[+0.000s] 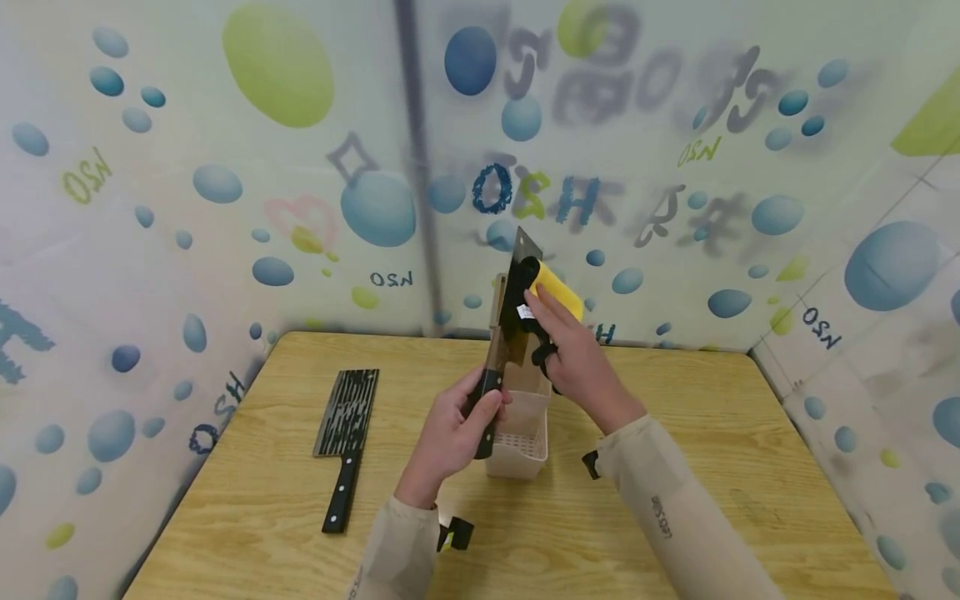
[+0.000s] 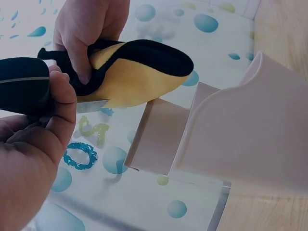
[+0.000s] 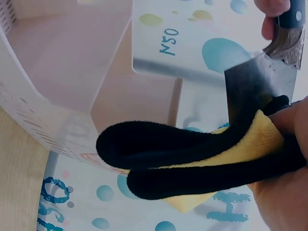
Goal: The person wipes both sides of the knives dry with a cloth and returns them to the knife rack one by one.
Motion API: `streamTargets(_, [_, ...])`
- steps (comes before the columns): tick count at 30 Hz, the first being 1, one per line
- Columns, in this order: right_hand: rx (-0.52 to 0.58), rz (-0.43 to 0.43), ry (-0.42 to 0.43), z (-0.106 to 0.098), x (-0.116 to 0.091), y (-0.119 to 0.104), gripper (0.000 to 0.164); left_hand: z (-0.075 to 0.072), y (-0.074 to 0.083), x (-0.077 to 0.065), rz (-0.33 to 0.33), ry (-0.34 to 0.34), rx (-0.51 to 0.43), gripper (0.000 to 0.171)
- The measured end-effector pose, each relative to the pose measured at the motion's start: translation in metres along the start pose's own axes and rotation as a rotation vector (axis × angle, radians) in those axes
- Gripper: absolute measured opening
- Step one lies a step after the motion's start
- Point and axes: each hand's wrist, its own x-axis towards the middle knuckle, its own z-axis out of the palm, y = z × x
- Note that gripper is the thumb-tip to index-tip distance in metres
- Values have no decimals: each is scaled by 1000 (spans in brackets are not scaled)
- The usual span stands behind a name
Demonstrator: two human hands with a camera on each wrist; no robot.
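My left hand (image 1: 450, 429) grips the black riveted handle of a cleaver (image 3: 257, 79), whose broad metal blade points up and away. My right hand (image 1: 588, 367) pinches a folded yellow and black cloth (image 1: 558, 292) around the blade. In the right wrist view the cloth (image 3: 183, 154) hangs in two black-edged folds, covering part of the blade. The left wrist view shows the fingers of the right hand (image 2: 89, 24) pressing the cloth (image 2: 139, 79) close to the cleaver's dark handle (image 2: 21, 86).
A beige plastic holder (image 1: 517, 467) with a slotted bottom stands on the wooden table (image 1: 660, 517), just beyond and below my hands. Another cleaver (image 1: 352, 412), with a black-streaked blade, lies to the left. A patterned wall covering (image 1: 300, 208) surrounds the table's back and sides.
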Motion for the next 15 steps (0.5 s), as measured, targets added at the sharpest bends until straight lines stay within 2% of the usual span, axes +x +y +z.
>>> streamTargets(9, [-26,13,-18,10,-12,-8,82,-2,0,1,0,41,-50,18])
streamTargets(15, [-55,-34,13,18,-20,-10,81,-4,0,1,-17,68,-60,19])
